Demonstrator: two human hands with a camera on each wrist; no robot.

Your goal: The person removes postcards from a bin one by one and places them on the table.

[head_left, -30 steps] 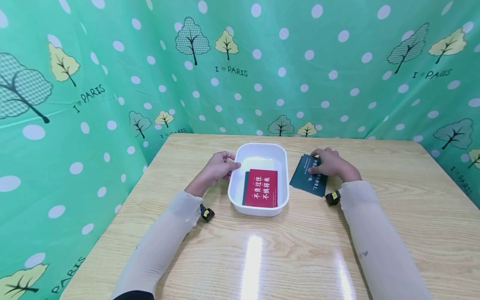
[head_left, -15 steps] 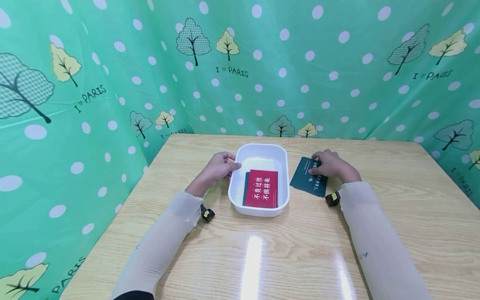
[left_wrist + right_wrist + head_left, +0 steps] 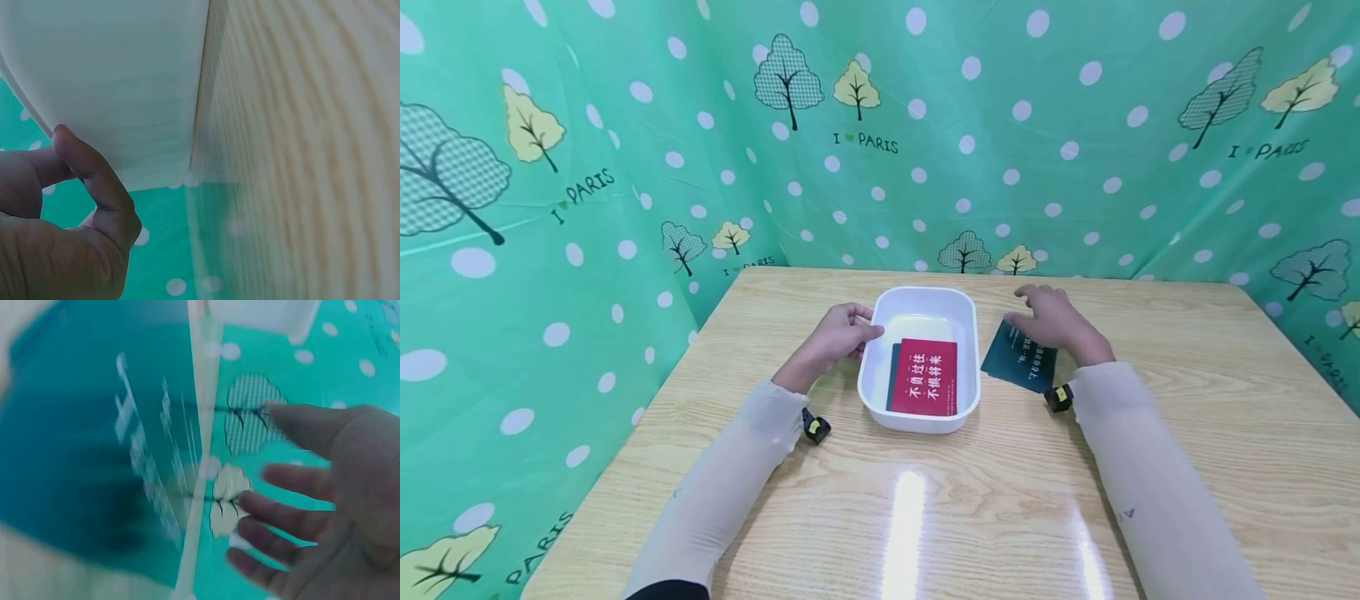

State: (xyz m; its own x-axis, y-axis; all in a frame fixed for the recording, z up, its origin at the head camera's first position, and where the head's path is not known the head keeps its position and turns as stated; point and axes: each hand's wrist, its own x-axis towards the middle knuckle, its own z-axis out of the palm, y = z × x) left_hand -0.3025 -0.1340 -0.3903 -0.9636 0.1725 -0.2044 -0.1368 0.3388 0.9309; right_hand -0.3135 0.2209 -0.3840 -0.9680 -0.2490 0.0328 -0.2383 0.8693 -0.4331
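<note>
In the head view, my left hand (image 3: 837, 340) grips the left rim of a white plastic tray (image 3: 918, 424), thumb at the rim. The left wrist view shows that thumb against the tray's edge (image 3: 125, 94). Inside the tray lies a red card (image 3: 922, 379) with white Chinese characters, partly covering a dark green one. To the right of the tray, a dark green card (image 3: 1018, 358) with white print lies on the table. Over its far edge hovers my right hand (image 3: 1051, 321), fingers spread and holding nothing; the right wrist view shows a gap between hand and card (image 3: 81, 450).
The wooden table (image 3: 1000, 500) carries the tray and cards. A green dotted curtain (image 3: 887, 183) with printed trees hangs behind and along the left side. Each wrist wears a small black device, such as the right one (image 3: 1059, 397).
My right hand has let go of the dark green card, rising off it and spreading its fingers. The card stays where it was. My left hand and the tray have not visibly moved.
</note>
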